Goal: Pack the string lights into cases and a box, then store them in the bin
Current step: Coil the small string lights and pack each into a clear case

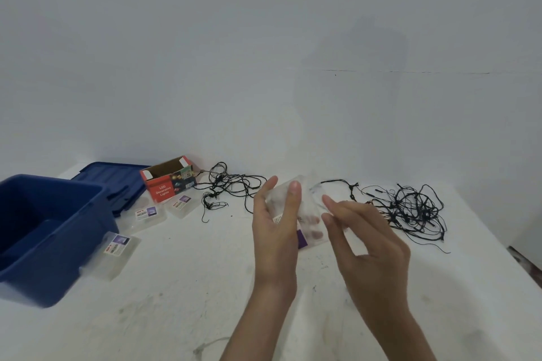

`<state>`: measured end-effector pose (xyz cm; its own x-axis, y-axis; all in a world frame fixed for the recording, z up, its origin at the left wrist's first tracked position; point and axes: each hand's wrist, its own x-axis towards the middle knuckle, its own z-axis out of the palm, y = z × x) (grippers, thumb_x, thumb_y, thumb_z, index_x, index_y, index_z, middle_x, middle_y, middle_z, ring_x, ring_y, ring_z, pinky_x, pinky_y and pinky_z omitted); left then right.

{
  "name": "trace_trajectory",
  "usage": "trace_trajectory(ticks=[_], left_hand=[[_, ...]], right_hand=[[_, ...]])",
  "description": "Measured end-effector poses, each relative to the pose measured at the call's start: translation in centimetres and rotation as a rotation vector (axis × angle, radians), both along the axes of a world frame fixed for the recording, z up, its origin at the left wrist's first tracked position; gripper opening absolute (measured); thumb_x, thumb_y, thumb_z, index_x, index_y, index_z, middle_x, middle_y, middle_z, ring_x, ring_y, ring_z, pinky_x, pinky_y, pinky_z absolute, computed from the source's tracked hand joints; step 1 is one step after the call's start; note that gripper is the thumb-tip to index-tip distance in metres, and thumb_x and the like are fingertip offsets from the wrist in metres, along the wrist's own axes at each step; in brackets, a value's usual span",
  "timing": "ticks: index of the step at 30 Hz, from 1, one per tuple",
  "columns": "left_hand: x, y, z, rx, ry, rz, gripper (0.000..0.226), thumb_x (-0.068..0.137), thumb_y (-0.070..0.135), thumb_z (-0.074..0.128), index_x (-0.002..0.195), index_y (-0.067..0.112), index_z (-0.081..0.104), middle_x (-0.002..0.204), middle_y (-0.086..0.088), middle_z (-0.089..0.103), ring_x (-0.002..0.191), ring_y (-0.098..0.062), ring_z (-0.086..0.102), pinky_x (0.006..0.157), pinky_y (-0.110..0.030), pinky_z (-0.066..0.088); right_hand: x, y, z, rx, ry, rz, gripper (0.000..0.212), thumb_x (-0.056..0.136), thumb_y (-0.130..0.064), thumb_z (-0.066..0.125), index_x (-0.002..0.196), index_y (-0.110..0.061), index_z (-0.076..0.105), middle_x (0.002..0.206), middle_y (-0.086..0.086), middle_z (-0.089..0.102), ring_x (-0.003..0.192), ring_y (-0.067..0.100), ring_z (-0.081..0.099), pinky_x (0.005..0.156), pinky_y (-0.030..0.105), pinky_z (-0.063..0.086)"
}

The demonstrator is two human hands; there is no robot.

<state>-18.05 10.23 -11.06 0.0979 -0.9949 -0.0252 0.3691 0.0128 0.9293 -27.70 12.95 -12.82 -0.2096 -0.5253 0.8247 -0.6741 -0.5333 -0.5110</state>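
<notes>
Currently, a clear case is held up above the middle of the white desk by the left hand. Its thumb is laid across the near face, and its fingers, seen through the plastic, are curled behind. A white and purple label is seen on the lower part of this case. The right hand is set at the case's right edge, with forefinger and thumb stretched toward it and the other fingers loosely curled. Whether the edge is actually pinched cannot be told, as the plastic is blurred there. One tangle of black string lights is spread on the desk just beyond the right hand, and a second tangle is spread farther back, left of the raised case. An open red box, printed "LED Decorative Lights", is stood beside that second tangle, at the right end of a blue lid laid flat. A blue bin is placed open at the left edge of the desk. Three labelled cases are laid flat nearby: a first case just in front of the box, a second case by the lid, and a third case just beside the bin's near corner.
</notes>
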Motion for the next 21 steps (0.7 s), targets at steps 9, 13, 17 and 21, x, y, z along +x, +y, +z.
trace_trajectory(ticks=[9,13,17,21], left_hand=[[-0.1,0.4,0.2,-0.093,-0.016,0.018,0.036,0.079,0.058,0.054,0.111,0.043,0.055,0.127,0.003,0.058,0.118,-0.024,0.056,0.100,-0.053,0.043],[-0.2,0.7,0.3,-0.111,-0.023,0.006,0.025,0.091,0.048,0.050,0.114,0.038,0.053,0.118,-0.004,0.062,0.111,-0.025,0.061,0.098,-0.054,0.045],[0.0,0.8,0.1,-0.129,-0.035,-0.009,0.025,0.095,0.041,0.042,0.118,0.034,0.049,0.115,-0.003,0.063,0.104,-0.020,0.064,0.095,-0.047,0.049],[0.0,0.8,0.2,-0.168,-0.038,-0.019,0.022,0.096,0.039,0.040,0.115,0.030,0.046,0.103,-0.001,0.061,0.094,-0.016,0.063,0.084,-0.038,0.051]], right_hand=[[-1.6,-0.3,-0.3,-0.077,0.327,-0.058,0.021,0.086,-0.003,0.060,0.103,0.002,0.070,0.086,0.009,0.066,0.078,0.017,0.055,0.075,0.021,0.046],[-2.4,-0.4,0.0,-0.003,0.442,0.050,0.027,0.086,-0.003,0.057,0.111,-0.001,0.067,0.108,0.008,0.068,0.101,0.018,0.058,0.093,0.023,0.045],[-2.9,0.0,0.2,0.188,0.432,0.219,0.046,0.084,-0.009,0.044,0.128,-0.010,0.058,0.132,-0.004,0.056,0.126,0.013,0.048,0.105,0.025,0.039],[-2.2,1.7,1.1,0.427,0.257,0.429,0.074,0.076,-0.020,0.038,0.146,-0.039,0.024,0.147,-0.021,0.036,0.126,-0.011,0.037,0.102,0.010,0.031]])
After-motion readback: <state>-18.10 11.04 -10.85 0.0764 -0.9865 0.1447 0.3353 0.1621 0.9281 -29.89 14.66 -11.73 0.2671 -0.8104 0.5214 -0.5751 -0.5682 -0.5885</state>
